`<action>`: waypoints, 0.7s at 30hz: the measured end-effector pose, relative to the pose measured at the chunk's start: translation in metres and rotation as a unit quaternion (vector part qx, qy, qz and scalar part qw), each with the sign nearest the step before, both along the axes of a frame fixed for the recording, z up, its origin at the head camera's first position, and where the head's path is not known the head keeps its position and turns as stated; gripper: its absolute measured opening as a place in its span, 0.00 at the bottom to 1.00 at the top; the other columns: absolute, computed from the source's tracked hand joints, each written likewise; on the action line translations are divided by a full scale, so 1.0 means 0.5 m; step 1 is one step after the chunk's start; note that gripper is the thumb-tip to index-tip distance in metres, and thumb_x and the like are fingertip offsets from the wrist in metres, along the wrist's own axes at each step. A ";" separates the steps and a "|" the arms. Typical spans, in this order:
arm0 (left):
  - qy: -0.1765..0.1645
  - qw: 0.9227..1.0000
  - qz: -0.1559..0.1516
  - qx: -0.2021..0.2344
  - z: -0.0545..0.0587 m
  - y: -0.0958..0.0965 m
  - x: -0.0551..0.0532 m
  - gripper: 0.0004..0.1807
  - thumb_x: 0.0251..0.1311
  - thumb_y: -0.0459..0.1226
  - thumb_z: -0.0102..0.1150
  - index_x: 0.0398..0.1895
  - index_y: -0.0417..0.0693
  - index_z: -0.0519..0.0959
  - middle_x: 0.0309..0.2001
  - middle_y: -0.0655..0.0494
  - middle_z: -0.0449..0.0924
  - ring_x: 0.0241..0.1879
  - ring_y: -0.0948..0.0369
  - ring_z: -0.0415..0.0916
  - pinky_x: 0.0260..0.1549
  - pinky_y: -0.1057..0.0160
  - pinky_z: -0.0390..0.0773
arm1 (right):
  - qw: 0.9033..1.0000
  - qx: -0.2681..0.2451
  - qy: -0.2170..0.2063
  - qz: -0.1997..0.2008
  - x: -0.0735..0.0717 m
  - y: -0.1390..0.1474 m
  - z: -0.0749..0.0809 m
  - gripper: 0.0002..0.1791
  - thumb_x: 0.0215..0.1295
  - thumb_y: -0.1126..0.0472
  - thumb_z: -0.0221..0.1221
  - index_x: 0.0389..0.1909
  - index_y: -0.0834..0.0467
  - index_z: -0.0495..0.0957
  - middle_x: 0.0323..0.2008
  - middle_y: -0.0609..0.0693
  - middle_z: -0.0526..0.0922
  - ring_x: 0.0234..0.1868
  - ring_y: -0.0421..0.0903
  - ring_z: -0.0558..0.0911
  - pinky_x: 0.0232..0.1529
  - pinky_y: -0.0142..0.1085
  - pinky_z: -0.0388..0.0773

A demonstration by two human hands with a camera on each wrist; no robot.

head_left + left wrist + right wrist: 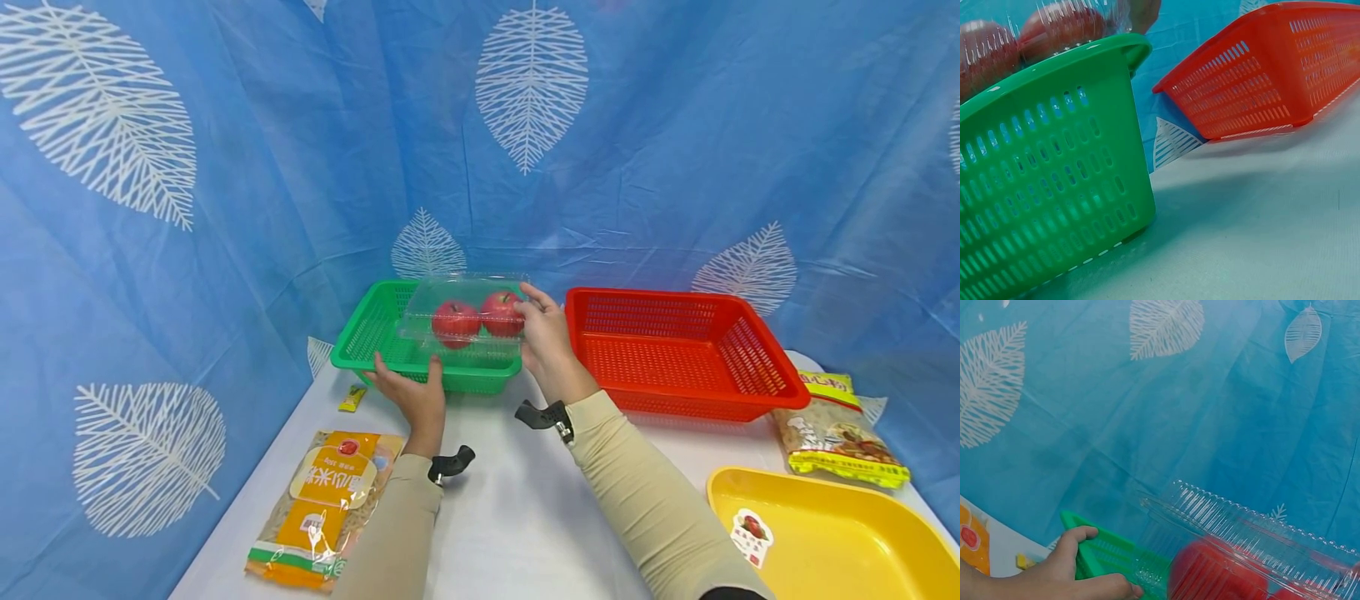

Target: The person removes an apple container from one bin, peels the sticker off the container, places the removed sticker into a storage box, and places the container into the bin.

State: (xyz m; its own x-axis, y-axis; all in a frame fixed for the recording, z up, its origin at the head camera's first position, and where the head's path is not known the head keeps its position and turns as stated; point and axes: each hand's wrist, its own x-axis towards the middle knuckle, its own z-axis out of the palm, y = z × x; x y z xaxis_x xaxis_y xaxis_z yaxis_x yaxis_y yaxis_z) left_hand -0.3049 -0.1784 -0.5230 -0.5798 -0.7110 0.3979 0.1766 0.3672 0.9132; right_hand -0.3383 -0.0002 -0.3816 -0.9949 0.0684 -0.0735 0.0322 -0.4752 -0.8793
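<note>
A clear plastic clamshell box [420, 310] with red apples [455, 323] inside sits tilted over the green basket [351, 358], overlapping its front rim. My right hand [551, 342] grips the box by its right end, thumb and fingers on the plastic. At the basket's front left, my left hand [412, 400] has its thumb and forefinger spread wide at the rim; its other fingers are hidden. In the right wrist view the left hand [1054, 578] lies against the green rim, close below the box [1160, 531].
To the right stands a red basket [675, 400]. A yellow tray [832, 533] and a bag of dry food [840, 433] lie further right. At the left are an orange-labelled bag [326, 500] and a small yellow packet [352, 398]. A blue leaf-patterned curtain [637, 167] hangs behind.
</note>
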 end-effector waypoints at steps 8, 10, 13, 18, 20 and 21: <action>-0.011 1.000 0.002 0.003 0.001 0.002 0.000 0.55 0.65 0.47 0.73 0.84 0.48 0.44 0.83 0.38 0.28 0.82 0.45 0.27 0.76 0.42 0.39 | 1.000 0.005 0.004 0.000 -0.002 -0.006 0.000 0.27 0.76 0.72 0.54 0.74 0.61 0.72 0.75 0.57 0.67 0.70 0.56 0.71 0.63 0.46 0.76; -0.009 1.000 0.001 0.003 0.001 0.002 0.000 0.55 0.65 0.47 0.72 0.84 0.48 0.44 0.83 0.37 0.29 0.82 0.45 0.26 0.76 0.42 0.39 | 1.000 0.006 0.007 -0.001 -0.002 -0.007 0.000 0.27 0.76 0.72 0.54 0.74 0.61 0.72 0.74 0.57 0.67 0.70 0.56 0.70 0.63 0.46 0.76; -0.005 1.000 0.001 0.003 0.000 0.001 0.000 0.56 0.65 0.47 0.73 0.84 0.47 0.45 0.83 0.37 0.29 0.82 0.45 0.27 0.76 0.41 0.39 | 1.000 0.006 0.007 -0.003 -0.003 -0.009 0.000 0.26 0.76 0.72 0.55 0.73 0.61 0.73 0.74 0.57 0.67 0.71 0.55 0.70 0.63 0.45 0.76; -0.001 1.000 0.001 0.001 0.000 0.001 -0.001 0.55 0.65 0.48 0.73 0.84 0.48 0.45 0.83 0.38 0.29 0.82 0.45 0.27 0.76 0.42 0.39 | 1.000 0.007 0.000 -0.003 -0.004 -0.012 -0.001 0.26 0.76 0.72 0.55 0.72 0.59 0.75 0.77 0.56 0.63 0.73 0.55 0.67 0.63 0.44 0.76; 0.001 1.000 0.001 0.001 -0.001 0.000 -0.001 0.55 0.65 0.48 0.73 0.84 0.49 0.45 0.83 0.38 0.29 0.82 0.45 0.27 0.76 0.42 0.39 | 1.000 0.007 -0.001 -0.002 -0.005 -0.014 -0.002 0.26 0.76 0.72 0.56 0.72 0.58 0.75 0.78 0.56 0.62 0.74 0.54 0.65 0.63 0.43 0.76; 0.002 1.000 0.000 0.001 -0.002 0.000 -0.001 0.55 0.65 0.48 0.73 0.84 0.49 0.45 0.83 0.38 0.29 0.82 0.45 0.27 0.76 0.42 0.39 | 1.000 0.006 -0.001 -0.002 -0.006 -0.014 -0.002 0.26 0.76 0.72 0.56 0.72 0.58 0.75 0.78 0.56 0.62 0.75 0.54 0.65 0.64 0.43 0.76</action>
